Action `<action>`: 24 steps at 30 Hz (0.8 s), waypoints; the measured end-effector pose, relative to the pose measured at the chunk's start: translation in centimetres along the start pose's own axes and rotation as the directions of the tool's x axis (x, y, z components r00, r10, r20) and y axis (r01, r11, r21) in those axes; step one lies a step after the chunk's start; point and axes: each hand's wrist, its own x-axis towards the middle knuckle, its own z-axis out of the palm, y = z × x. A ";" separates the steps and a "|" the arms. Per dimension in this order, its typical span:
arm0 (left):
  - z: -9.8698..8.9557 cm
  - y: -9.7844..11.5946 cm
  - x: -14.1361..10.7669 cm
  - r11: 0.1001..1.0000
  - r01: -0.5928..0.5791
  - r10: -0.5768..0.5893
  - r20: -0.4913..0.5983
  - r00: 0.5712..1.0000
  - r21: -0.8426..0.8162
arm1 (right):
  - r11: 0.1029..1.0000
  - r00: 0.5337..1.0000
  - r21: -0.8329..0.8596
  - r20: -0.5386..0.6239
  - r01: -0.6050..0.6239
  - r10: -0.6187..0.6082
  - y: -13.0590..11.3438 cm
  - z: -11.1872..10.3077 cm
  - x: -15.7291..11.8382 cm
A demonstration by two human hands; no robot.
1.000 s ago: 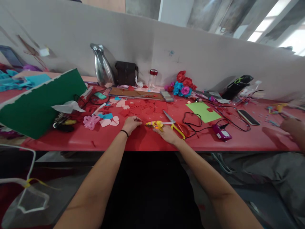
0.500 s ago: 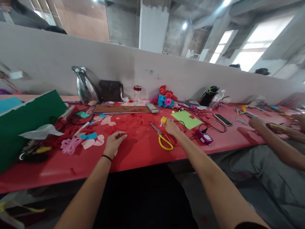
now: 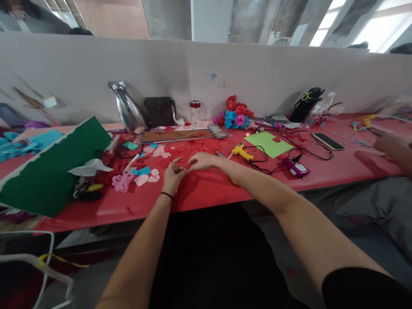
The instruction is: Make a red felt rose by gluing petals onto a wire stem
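We are pinching a small red scrap [image 3: 178, 168] between the curled fingers of our left hand [image 3: 172, 179], over the red table [image 3: 206, 191] near the middle of its front edge. Our right hand [image 3: 201, 161] is touching the left fingertips, its fingers bent together; whether they are gripping the scrap cannot be told. A yellow glue gun [image 3: 240, 151] is lying just beyond, beside a green sheet [image 3: 267, 143].

Hands [image 3: 185, 169] together — fingertips touching
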 end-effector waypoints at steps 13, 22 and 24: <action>0.0 -0.7 0.2 0.995 -0.023 0.020 0.037 0.999 0.096 | 0.941 0.991 0.316 0.000 -0.125 0.132 -0.5 1.0 0.7; -0.3 -0.6 0.3 0.966 -0.169 0.188 -0.083 0.979 0.194 | 0.681 0.796 0.730 -0.449 0.063 0.407 0.6 5.5 -1.7; -0.5 -0.6 0.3 0.966 -0.171 0.186 -0.063 0.981 0.192 | 0.577 0.751 0.805 -0.465 0.139 0.468 0.7 6.9 -1.8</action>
